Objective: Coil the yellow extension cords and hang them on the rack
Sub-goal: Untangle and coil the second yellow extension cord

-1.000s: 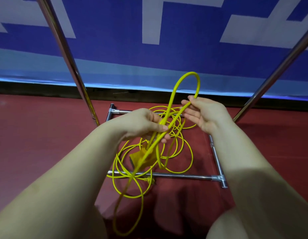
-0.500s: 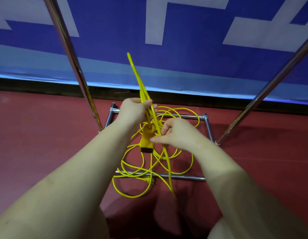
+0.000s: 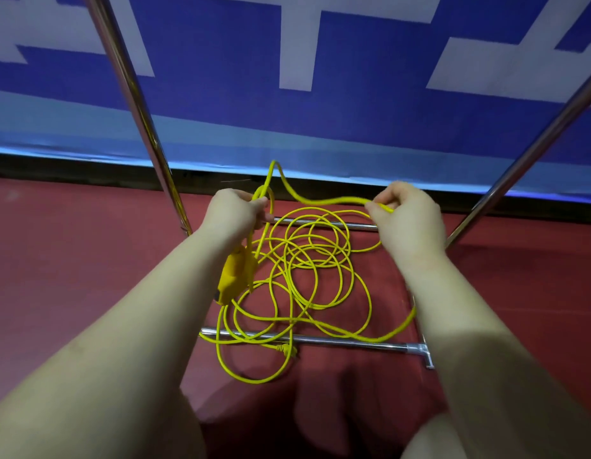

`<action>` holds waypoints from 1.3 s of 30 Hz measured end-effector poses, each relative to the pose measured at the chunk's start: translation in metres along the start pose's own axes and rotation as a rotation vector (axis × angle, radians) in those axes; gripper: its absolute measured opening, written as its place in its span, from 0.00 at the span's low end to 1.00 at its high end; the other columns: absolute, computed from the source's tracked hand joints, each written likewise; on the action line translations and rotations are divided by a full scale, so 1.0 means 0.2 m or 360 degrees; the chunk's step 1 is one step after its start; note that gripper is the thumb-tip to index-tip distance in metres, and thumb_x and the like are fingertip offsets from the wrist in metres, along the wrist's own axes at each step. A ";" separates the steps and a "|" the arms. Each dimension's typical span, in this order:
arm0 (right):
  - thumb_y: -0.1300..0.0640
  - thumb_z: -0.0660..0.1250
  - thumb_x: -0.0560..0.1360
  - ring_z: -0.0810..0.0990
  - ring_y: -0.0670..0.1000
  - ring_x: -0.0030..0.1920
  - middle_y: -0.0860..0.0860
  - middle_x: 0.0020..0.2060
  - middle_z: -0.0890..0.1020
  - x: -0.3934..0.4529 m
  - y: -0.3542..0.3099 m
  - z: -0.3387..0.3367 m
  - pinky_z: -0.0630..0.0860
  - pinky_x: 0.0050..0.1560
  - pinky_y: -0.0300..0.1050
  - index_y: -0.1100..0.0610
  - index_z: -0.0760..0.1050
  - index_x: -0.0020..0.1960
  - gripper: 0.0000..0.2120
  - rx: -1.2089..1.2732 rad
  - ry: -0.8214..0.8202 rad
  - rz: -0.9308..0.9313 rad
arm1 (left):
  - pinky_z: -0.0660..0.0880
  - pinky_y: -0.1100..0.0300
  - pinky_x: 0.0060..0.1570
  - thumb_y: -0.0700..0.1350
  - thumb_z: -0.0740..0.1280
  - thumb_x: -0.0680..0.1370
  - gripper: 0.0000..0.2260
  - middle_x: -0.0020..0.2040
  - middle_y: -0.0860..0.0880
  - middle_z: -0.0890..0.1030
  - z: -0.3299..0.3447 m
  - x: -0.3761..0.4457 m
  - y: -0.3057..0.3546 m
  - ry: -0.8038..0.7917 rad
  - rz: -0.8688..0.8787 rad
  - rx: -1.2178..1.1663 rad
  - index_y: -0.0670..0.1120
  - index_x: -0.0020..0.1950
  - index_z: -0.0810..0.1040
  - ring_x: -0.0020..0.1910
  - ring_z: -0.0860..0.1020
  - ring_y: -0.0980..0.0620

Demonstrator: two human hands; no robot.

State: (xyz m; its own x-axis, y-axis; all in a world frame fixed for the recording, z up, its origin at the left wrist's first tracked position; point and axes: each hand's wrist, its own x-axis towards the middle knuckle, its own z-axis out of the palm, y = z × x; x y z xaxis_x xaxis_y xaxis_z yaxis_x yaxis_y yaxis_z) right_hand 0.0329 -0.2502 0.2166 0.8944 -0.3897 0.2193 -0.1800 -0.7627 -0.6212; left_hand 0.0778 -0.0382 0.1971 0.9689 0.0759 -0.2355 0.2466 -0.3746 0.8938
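A yellow extension cord (image 3: 307, 270) lies in loose tangled loops on the red floor, across the base bars of a chrome rack (image 3: 320, 341). My left hand (image 3: 236, 212) grips a small gathered loop of the cord, and the yellow socket block (image 3: 233, 279) hangs below it beside my forearm. My right hand (image 3: 406, 217) pinches the cord farther along, to the right. A stretch of cord arches between both hands. The cord's plug end (image 3: 286, 350) rests by the near base bar.
Two slanted chrome rack poles rise at the left (image 3: 135, 104) and the right (image 3: 532, 150). A blue and white banner wall (image 3: 353, 94) stands behind. Red floor (image 3: 72, 260) spreads on both sides.
My right hand has slid out to the right along the cord, away from my left hand. The tall upright loop has dropped to a low arch. The socket block now hangs lower left.
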 end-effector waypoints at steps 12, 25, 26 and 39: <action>0.47 0.67 0.74 0.76 0.49 0.49 0.44 0.40 0.76 -0.04 -0.06 0.01 0.71 0.54 0.45 0.46 0.77 0.43 0.04 -0.0406 -0.1335 -0.0426 | 0.72 0.64 0.31 0.42 0.59 0.82 0.09 0.36 0.48 0.80 0.02 0.00 -0.01 -0.0029 0.0002 -0.0219 0.39 0.51 0.76 0.25 0.77 0.59; 0.44 0.72 0.69 0.72 0.42 0.33 0.44 0.30 0.77 0.01 -0.03 0.06 0.67 0.38 0.41 0.49 0.77 0.33 0.11 0.0342 -0.0891 -0.0204 | 0.79 0.55 0.43 0.43 0.63 0.80 0.08 0.37 0.46 0.84 0.16 -0.10 0.03 -0.0745 0.0128 -0.0262 0.43 0.45 0.80 0.36 0.82 0.52; 0.44 0.74 0.67 0.71 0.43 0.32 0.45 0.30 0.76 0.02 -0.02 0.06 0.66 0.35 0.41 0.49 0.75 0.34 0.12 0.0313 -0.0770 -0.0180 | 0.80 0.56 0.42 0.43 0.62 0.80 0.08 0.37 0.47 0.84 0.17 -0.11 0.03 -0.0802 0.0113 -0.0289 0.43 0.45 0.79 0.35 0.82 0.53; 0.50 0.64 0.77 0.76 0.49 0.29 0.51 0.31 0.77 0.06 0.05 0.03 0.75 0.41 0.47 0.53 0.71 0.42 0.08 0.0493 -0.0755 0.0050 | 0.75 0.64 0.29 0.42 0.60 0.81 0.09 0.27 0.53 0.78 0.07 -0.04 0.06 -0.0459 0.0085 -0.0599 0.44 0.42 0.75 0.25 0.76 0.59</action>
State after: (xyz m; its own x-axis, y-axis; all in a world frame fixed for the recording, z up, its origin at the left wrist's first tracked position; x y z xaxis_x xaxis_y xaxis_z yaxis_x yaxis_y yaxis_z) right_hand 0.0442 -0.2603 0.2085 0.9894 -0.0810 -0.1206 -0.1452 -0.5396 -0.8293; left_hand 0.0732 -0.0563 0.2048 0.9484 -0.2141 -0.2341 0.2383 -0.0062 0.9712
